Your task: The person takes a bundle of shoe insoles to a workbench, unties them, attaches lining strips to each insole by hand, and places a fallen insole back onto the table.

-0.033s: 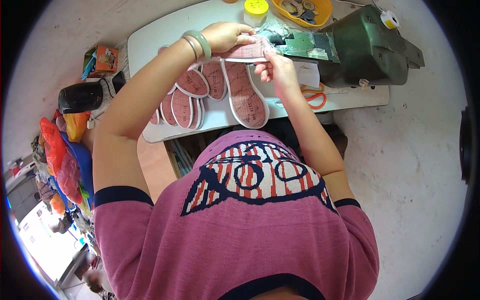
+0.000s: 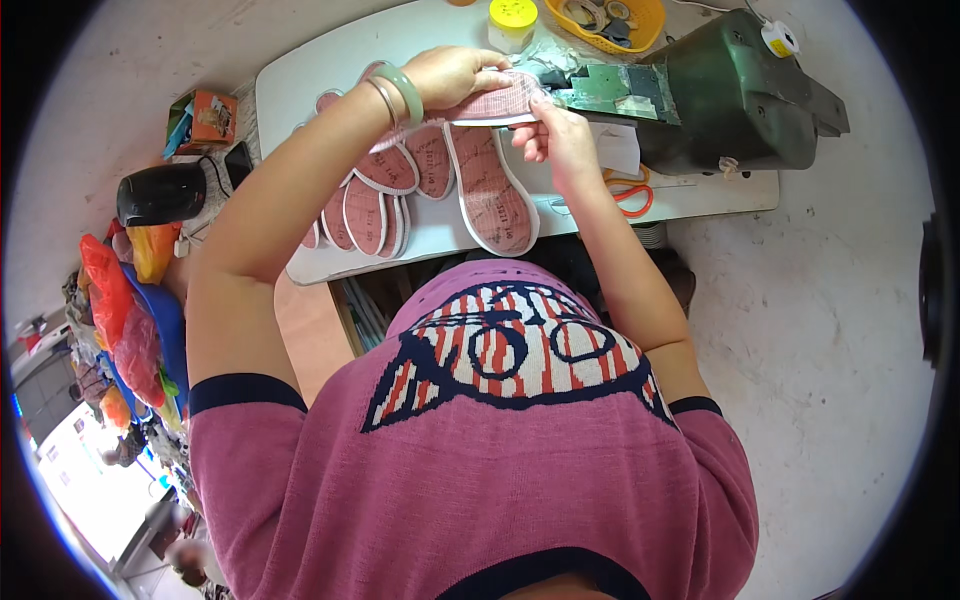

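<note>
A pink insole (image 2: 500, 103) with a white edge is stretched sideways between my hands at the far side of the table, beside the green metal bed of the machine. My left hand (image 2: 452, 78), wearing a green bangle, grips it from above with fingers over the top. With thumb and fingertips my right hand (image 2: 562, 140) pinches its right end. Another pink insole (image 2: 492, 195) with dark print lies just below, partly covered at its top. More insoles (image 2: 365, 215) overlap to the left, some hidden by my left forearm.
A dark green sewing machine (image 2: 740, 100) stands on the right of the white table (image 2: 440, 232). Orange-handled scissors (image 2: 632, 195) lie near its base. A yellow-lidded jar (image 2: 511, 28) and a yellow basket (image 2: 622, 40) sit at the back. Colourful bags (image 2: 125, 320) are piled at left.
Both hands have shifted very slightly, still holding the insole. The insoles on the table have not moved.
</note>
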{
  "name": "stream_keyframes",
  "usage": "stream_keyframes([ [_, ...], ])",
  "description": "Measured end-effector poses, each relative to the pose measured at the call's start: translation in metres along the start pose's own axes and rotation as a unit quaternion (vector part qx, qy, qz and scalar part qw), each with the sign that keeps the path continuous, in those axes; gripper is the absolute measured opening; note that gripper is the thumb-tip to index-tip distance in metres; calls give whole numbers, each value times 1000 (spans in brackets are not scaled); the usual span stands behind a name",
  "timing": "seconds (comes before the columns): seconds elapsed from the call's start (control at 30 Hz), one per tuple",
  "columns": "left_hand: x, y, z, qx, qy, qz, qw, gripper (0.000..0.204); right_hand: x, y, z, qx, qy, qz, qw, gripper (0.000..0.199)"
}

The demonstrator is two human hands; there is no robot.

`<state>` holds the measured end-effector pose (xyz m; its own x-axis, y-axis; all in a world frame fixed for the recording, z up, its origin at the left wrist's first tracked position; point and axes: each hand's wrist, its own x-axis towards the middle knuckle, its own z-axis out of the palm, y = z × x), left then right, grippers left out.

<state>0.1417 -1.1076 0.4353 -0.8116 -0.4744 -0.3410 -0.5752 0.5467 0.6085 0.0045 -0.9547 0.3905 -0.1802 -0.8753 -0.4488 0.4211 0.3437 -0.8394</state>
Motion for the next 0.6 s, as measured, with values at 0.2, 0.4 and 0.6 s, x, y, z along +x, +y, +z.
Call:
stream_keyframes([
  [0.2,-19,0,37,-17,135,3,991,42,-6,9,-4,-38,19,-34,999,34],
  [0.4,-23,4,62,-106,174,-46,978,51,-75,34,3,-85,-73,-97,989,29],
  [0.6,-16,17,55,-33,204,-110,972,56,-95,37,-30,56,-78,-17,995,37],
])
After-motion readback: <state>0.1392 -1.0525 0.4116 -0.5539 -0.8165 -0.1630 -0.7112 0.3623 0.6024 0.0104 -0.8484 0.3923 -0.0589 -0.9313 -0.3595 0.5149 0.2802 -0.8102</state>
